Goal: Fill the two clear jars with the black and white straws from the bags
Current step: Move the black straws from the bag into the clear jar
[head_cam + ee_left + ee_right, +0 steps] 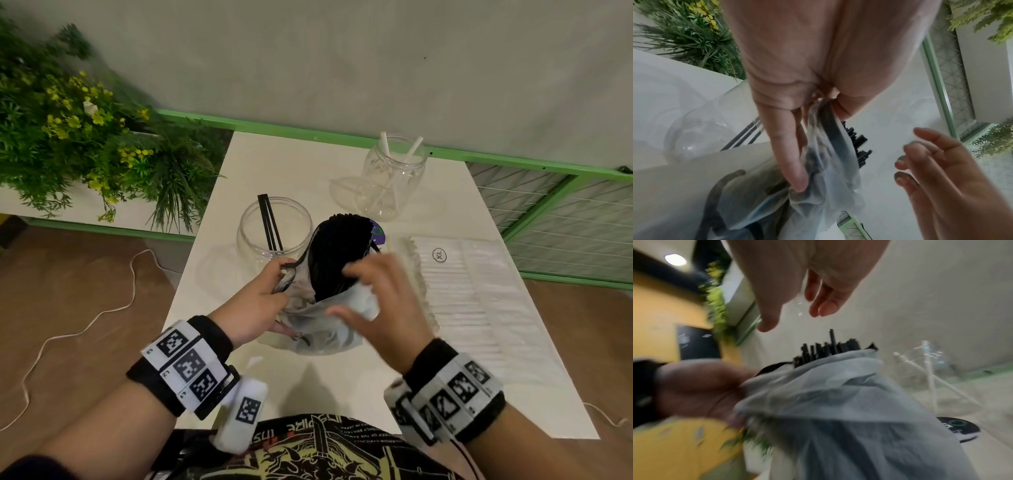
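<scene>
My left hand [260,298] grips the rim of a translucent plastic bag [325,325] that stands open on the white table [291,161]. A thick bundle of black straws [337,250] sticks out of it. My right hand [376,294] hovers over the bag's mouth with fingers spread, holding nothing; the right wrist view shows those fingers [824,305] above the straw tips [828,348]. The near clear jar [274,226] holds two or three black straws [270,222]. The far clear jar [394,174] holds two white straws [412,149]. A flat bag of white straws [472,291] lies at the right.
A green planter with yellow flowers [75,130] borders the table's left side. A green rail and mesh fence [565,212] run along the back and right. A white cable [85,325] trails on the brown floor. A dark round label [378,231] sits behind the straw bundle.
</scene>
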{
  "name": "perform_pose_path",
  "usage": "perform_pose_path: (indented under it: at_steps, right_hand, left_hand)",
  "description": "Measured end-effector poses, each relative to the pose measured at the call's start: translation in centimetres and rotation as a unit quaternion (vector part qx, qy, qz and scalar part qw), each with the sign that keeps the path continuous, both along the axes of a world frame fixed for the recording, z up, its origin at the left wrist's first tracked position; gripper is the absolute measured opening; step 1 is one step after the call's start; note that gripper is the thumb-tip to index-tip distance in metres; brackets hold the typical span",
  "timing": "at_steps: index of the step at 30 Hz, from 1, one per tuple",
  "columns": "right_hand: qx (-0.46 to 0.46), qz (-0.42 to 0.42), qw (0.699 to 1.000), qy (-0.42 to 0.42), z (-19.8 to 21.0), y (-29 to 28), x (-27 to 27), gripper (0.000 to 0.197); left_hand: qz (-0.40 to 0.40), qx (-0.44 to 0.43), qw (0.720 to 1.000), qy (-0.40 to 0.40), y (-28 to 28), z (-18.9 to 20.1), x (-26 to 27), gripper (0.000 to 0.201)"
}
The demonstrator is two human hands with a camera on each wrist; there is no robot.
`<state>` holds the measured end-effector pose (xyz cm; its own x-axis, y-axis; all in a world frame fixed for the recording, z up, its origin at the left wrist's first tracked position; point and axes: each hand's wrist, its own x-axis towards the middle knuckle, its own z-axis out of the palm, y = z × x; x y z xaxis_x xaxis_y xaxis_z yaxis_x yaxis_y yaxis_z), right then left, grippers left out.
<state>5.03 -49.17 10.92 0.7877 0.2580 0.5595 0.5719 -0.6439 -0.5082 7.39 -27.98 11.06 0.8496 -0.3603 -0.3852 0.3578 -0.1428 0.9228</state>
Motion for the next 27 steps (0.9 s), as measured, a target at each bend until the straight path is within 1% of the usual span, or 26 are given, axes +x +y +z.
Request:
perform_pose_path:
  at_steps: [1, 2, 3, 4, 5, 7, 10, 12, 14, 17, 18, 20, 21, 23, 25, 26, 27]
  right_hand:
    - [-0.096, 0.042, 0.994, -0.018, -0.7, 0.3, -0.5, 0.051]
    - [-0.198, 0.066, 0.978, -0.024, -1.5, 0.5, -0.7, 0.057]
    - [-0.275, 0.068, 0.959, -0.018, -2.4, 0.5, -0.6, 0.063]
    - [-0.312, 0.054, 0.949, -0.006, -3.0, 0.5, -0.4, 0.066]
    - [-0.320, 0.033, 0.947, 0.001, -3.3, 0.5, -0.1, 0.064]
    - [-0.318, 0.000, 0.948, -0.009, -3.4, 0.8, 0.4, 0.049]
    - [-0.323, -0.005, 0.946, -0.028, -3.6, 1.2, 0.6, 0.020]
    - [-0.308, -0.007, 0.951, -0.025, -3.7, 1.3, 0.4, 0.010]
    - [-0.281, -0.012, 0.959, -0.024, -3.8, 1.1, 0.5, 0.005]
    - [-0.247, -0.022, 0.968, -0.025, -3.8, 0.8, 0.8, 0.007]
    - [-0.245, -0.026, 0.969, -0.025, -3.8, 0.8, 0.8, 0.008]
    - [-0.249, -0.023, 0.968, -0.015, -3.8, 0.8, 0.6, 0.017]
    - [-0.249, -0.019, 0.968, -0.006, -4.0, 0.7, 0.5, 0.017]
    - [-0.244, 0.004, 0.970, 0.008, -4.0, 0.4, 0.0, 0.006]
    - [-0.222, 0.036, 0.974, 0.031, -3.9, -0.2, -0.7, 0.026]
    - [-0.197, 0.044, 0.978, 0.049, -3.6, -0.4, -1.0, 0.032]
    - [-0.166, 0.042, 0.983, 0.063, -3.4, -0.5, -1.1, 0.034]
  left_hand:
    - [0.000, -0.001, 1.000, 0.000, -0.1, 0.0, 0.0, 0.057]
    - [0.000, 0.001, 1.000, 0.000, -0.2, -0.1, 0.1, 0.057]
    - [-0.001, 0.003, 1.000, 0.000, -0.3, -0.3, 0.2, 0.057]
    - [-0.002, 0.004, 1.000, -0.001, -0.4, -0.4, 0.2, 0.058]
    - [-0.002, 0.007, 1.000, -0.004, -0.5, -0.4, 0.1, 0.059]
    - [0.001, 0.020, 1.000, -0.019, -0.7, -0.5, -0.1, 0.058]
    - [-0.003, 0.036, 0.999, -0.040, -0.9, -0.1, -0.5, 0.055]
    - [-0.003, 0.049, 0.998, -0.048, -0.8, 0.0, -0.5, 0.060]
    - [-0.011, 0.065, 0.997, -0.030, -0.5, 0.0, -0.3, 0.061]
    - [-0.046, 0.086, 0.995, 0.035, -0.4, 0.3, -0.1, 0.045]
    - [-0.056, 0.083, 0.994, 0.047, -0.6, 0.3, 0.0, 0.044]
    - [-0.055, 0.061, 0.996, 0.044, -0.8, 0.0, 0.2, 0.047]
    - [-0.046, 0.047, 0.997, 0.034, -0.9, -0.1, 0.3, 0.048]
    - [-0.020, 0.030, 0.999, 0.017, -1.0, -0.5, 0.4, 0.043]
    - [-0.002, 0.035, 0.999, 0.009, -1.1, -0.4, 0.4, 0.038]
    - [0.003, 0.043, 0.999, 0.007, -1.2, -0.4, 0.4, 0.036]
    - [0.006, 0.057, 0.998, -0.004, -1.1, -0.4, 0.5, 0.033]
